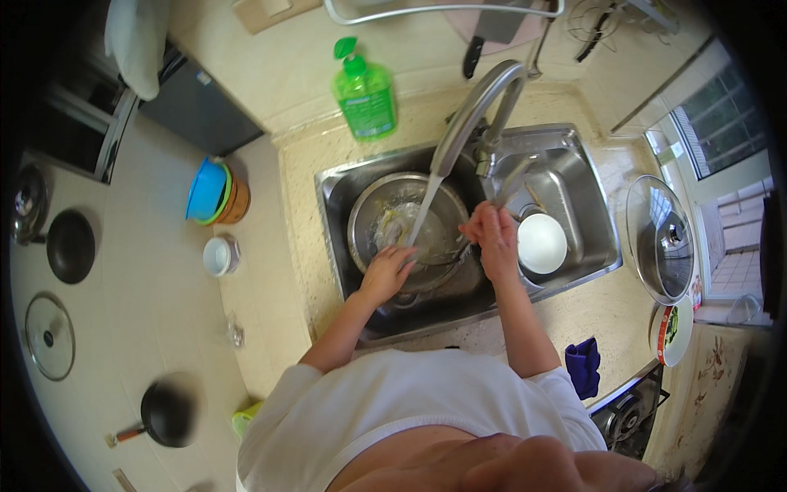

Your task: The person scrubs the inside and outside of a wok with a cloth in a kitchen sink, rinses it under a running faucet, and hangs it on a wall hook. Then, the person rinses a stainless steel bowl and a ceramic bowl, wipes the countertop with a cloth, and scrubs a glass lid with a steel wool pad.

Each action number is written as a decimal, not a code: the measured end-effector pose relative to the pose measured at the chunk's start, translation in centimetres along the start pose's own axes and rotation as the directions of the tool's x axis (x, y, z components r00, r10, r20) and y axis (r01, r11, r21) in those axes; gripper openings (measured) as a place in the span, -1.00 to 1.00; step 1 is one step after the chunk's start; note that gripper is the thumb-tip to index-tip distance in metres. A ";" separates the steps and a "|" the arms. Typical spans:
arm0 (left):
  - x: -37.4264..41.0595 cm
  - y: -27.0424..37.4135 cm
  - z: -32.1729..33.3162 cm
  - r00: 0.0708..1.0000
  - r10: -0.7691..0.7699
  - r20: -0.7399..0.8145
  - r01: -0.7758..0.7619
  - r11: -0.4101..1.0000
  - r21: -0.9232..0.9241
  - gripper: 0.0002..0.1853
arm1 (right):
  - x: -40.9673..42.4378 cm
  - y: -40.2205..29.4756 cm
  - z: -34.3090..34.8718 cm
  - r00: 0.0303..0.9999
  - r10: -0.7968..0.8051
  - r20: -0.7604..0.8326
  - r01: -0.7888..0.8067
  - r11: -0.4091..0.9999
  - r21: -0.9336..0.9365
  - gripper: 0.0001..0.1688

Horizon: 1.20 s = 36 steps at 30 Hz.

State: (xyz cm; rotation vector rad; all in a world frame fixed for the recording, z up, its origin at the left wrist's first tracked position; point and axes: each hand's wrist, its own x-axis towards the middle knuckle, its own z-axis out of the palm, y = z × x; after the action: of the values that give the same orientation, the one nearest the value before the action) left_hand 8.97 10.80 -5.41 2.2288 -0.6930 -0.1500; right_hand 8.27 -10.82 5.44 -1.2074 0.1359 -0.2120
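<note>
A large stainless steel bowl sits in the left basin of the double sink, with water and some yellowish matter in it. From the curved faucet a stream of water runs into the bowl. My left hand is at the bowl's near side, fingertips by the stream; whether it grips anything is hard to tell. My right hand, fingers closed, is above the divider and holds a slim, motion-blurred utensil. Beside that hand, a white bowl sits in the right basin.
Behind the sink stands a green soap pump bottle. Nested plastic tubs and a small white container are on the left counter. To the right are a glass lid, a bowl of greens, a purple cloth and a gas stove.
</note>
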 end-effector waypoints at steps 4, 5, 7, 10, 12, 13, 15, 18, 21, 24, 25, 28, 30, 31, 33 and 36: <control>-1.3 0.0 -0.1 1.000 0.017 -0.013 -0.016 0.996 0.090 -0.73 | 1.5 -5.4 -2.0 0.995 -0.080 -0.067 0.088 0.988 0.123 -0.59; -1.6 -0.2 0.1 1.000 0.019 -0.010 -0.018 0.993 0.119 -0.74 | 2.0 -6.4 -2.4 0.990 -0.100 -0.104 0.118 0.977 0.179 -0.58; -2.0 -0.4 0.8 1.000 0.024 -0.004 -0.023 0.985 0.168 -0.74 | 4.1 -8.1 -4.4 0.988 -0.005 -0.156 0.029 0.988 0.152 -0.53; -1.8 0.1 1.1 0.998 0.039 0.048 -0.046 0.986 0.157 -0.74 | 9.0 -8.3 -7.9 0.974 0.015 -0.225 -0.040 0.994 -0.106 -0.51; -1.7 -0.2 1.3 0.999 0.020 0.025 -0.023 0.991 0.134 -0.73 | 11.5 -8.8 -8.8 0.957 -0.120 -0.263 0.019 0.933 -0.358 -0.49; -1.7 -0.2 1.5 1.000 0.003 0.019 -0.005 0.993 0.116 -0.72 | 13.1 -9.0 -9.7 0.953 -0.161 -0.257 0.040 0.906 -0.422 -0.49; -1.4 -0.3 1.6 1.000 0.021 -0.008 -0.020 0.994 0.108 -0.75 | 16.1 -9.7 -10.6 0.944 -0.236 -0.230 0.079 0.840 -0.537 -0.48; -1.2 -0.7 1.8 0.999 0.027 -0.039 -0.024 0.996 0.089 -0.78 | 19.1 -10.8 -11.3 0.949 -0.225 -0.219 0.072 0.835 -0.545 -0.47; -1.2 -0.4 1.5 0.999 -0.009 -0.047 0.012 0.998 0.054 -0.79 | 21.8 -12.6 -11.4 0.922 -0.306 -0.236 0.117 0.803 -0.585 -0.46; -1.3 -0.6 1.6 0.996 -0.030 -0.085 0.033 0.999 0.024 -0.80 | 24.0 -14.2 -12.3 0.909 -0.293 -0.297 0.071 0.810 -0.582 -0.44; -1.1 -0.6 1.6 0.995 -0.027 -0.093 0.029 0.999 0.018 -0.80 | 24.9 -14.6 -13.0 0.885 -0.337 -0.323 0.079 0.790 -0.608 -0.43; -1.0 -0.8 1.6 0.993 -0.029 -0.111 0.030 1.000 0.008 -0.82 | 27.7 -15.9 -13.8 0.798 -0.493 -0.346 0.141 0.711 -0.689 -0.39; -1.0 -0.6 1.4 0.993 -0.037 -0.113 0.038 0.999 0.005 -0.83 | 29.5 -17.1 -14.5 0.767 -0.536 -0.353 0.118 0.658 -0.743 -0.37; -1.0 -0.7 1.4 0.993 -0.034 -0.111 0.035 0.999 0.014 -0.84 | 30.5 -17.5 -14.8 0.751 -0.561 -0.349 0.106 0.623 -0.775 -0.37; -0.9 -0.7 1.5 0.994 -0.024 -0.108 0.028 0.999 0.029 -0.85 | 32.5 -18.3 -15.6 0.716 -0.612 -0.336 0.078 0.548 -0.833 -0.36; -0.9 -1.0 1.8 0.992 -0.010 -0.125 0.012 1.000 0.012 -0.86 | 34.5 -19.1 -15.9 0.712 -0.618 -0.335 -0.015 0.463 -0.886 -0.32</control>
State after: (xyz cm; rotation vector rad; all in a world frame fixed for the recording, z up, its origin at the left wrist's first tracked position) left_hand 8.10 10.66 -7.48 2.2329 -0.6150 -0.0106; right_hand 36.61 -39.85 18.08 -2.1428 0.6747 -1.0171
